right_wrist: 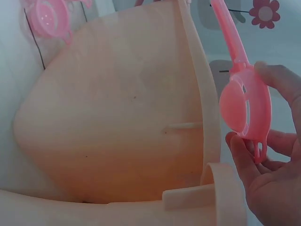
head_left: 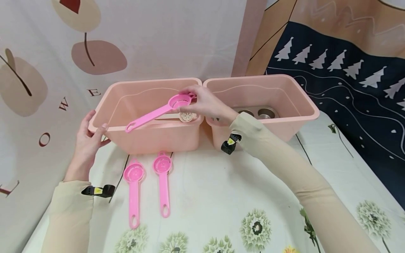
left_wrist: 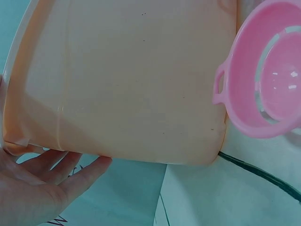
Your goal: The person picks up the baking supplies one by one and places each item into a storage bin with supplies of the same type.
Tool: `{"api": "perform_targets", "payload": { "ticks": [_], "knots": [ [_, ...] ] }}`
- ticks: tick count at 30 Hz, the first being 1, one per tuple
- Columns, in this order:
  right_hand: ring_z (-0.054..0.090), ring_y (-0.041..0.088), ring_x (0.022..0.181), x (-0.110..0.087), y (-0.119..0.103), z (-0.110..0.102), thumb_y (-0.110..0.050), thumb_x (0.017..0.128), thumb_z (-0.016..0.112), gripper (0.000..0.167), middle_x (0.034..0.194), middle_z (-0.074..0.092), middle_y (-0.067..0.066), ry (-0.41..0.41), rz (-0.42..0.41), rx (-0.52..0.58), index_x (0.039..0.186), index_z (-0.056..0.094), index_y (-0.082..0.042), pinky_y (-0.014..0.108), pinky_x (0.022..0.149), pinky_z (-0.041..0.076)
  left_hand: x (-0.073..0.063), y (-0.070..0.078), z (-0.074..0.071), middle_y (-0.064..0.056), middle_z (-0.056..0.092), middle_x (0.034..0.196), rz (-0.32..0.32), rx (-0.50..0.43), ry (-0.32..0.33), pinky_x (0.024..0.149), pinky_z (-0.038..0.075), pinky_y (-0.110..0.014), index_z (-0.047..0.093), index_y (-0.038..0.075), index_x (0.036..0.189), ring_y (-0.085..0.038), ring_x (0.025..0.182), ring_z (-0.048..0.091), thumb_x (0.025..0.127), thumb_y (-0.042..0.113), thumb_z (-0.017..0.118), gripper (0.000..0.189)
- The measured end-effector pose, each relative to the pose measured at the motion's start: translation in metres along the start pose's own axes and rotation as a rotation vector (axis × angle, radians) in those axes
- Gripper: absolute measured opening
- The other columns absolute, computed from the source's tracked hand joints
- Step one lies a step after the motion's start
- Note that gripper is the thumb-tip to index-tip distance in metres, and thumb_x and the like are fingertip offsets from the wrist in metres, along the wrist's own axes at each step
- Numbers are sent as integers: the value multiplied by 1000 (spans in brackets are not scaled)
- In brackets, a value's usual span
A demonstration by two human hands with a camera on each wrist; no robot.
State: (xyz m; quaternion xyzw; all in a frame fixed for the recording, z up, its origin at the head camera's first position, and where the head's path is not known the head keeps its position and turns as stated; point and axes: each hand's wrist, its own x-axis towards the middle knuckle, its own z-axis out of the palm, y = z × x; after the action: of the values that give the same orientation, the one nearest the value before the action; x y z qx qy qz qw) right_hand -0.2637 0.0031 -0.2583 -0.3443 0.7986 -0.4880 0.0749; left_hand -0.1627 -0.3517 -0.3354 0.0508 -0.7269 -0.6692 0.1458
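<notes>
A pink egg separator (head_left: 150, 116) is pinched by its cup in my right hand (head_left: 207, 102), over the left pink bin (head_left: 152, 138); its slotted handle slants down to the left, past the front rim. The right wrist view shows the thumb and fingers of that hand (right_wrist: 277, 188) around the separator's cup (right_wrist: 256, 103). My left hand (head_left: 87, 144) holds the bin's left front corner, thumb at the rim. Two more pink egg separators, a left one (head_left: 134, 193) and a right one (head_left: 163, 189), lie before the bin, handles toward me.
Inside the left bin lies a beige utensil (head_left: 186, 117) with a slotted round end, partly hidden. A second pink bin (head_left: 300, 112) stands close on the right, with a metal muffin pan (head_left: 276, 114) inside. A patterned cloth wall (head_left: 177, 35) rises behind both bins.
</notes>
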Motion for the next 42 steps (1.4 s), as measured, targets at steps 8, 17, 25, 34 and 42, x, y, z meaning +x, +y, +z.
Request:
{"api": "perform_targets", "payload": {
  "ticks": [8, 17, 25, 34, 42],
  "knots": [
    [53, 14, 107, 10, 2, 0, -26, 82, 79, 61, 123, 54, 2, 32, 53, -47, 134, 55, -4, 20, 91, 42, 0, 0, -1, -16, 30, 140, -13, 11, 5, 65, 52, -16, 24, 25, 154, -5, 95, 54, 97, 17, 58, 67],
    [55, 15, 99, 21, 5, 13, -23, 80, 81, 55, 115, 56, 0, 146, 206, 130, 128, 58, -7, 22, 84, 46, 1, 0, 0, -17, 30, 140, -11, 9, 6, 65, 52, -16, 24, 25, 153, -5, 95, 54, 97, 16, 58, 66],
    [56, 14, 97, 23, 9, 18, -25, 81, 79, 58, 112, 60, 1, 151, 225, 82, 130, 57, -5, 21, 82, 46, 2, -2, 1, -17, 30, 141, 1, -3, 0, 66, 52, -16, 25, 25, 153, -4, 96, 55, 97, 15, 59, 66],
    [55, 16, 88, 26, 13, 21, -22, 80, 80, 57, 102, 61, 4, 130, 184, -31, 129, 58, -2, 21, 75, 46, 4, -3, 0, -16, 30, 140, 18, -46, -2, 64, 53, -16, 24, 22, 154, -5, 95, 55, 97, 11, 58, 67],
    [50, 14, 74, 30, 15, 25, -24, 77, 83, 54, 87, 61, 5, 109, 80, -274, 120, 63, 1, 21, 64, 40, 3, -2, 1, -17, 30, 140, 18, -44, -1, 64, 53, -16, 23, 21, 154, -5, 96, 54, 97, 11, 58, 68]
  ]
}}
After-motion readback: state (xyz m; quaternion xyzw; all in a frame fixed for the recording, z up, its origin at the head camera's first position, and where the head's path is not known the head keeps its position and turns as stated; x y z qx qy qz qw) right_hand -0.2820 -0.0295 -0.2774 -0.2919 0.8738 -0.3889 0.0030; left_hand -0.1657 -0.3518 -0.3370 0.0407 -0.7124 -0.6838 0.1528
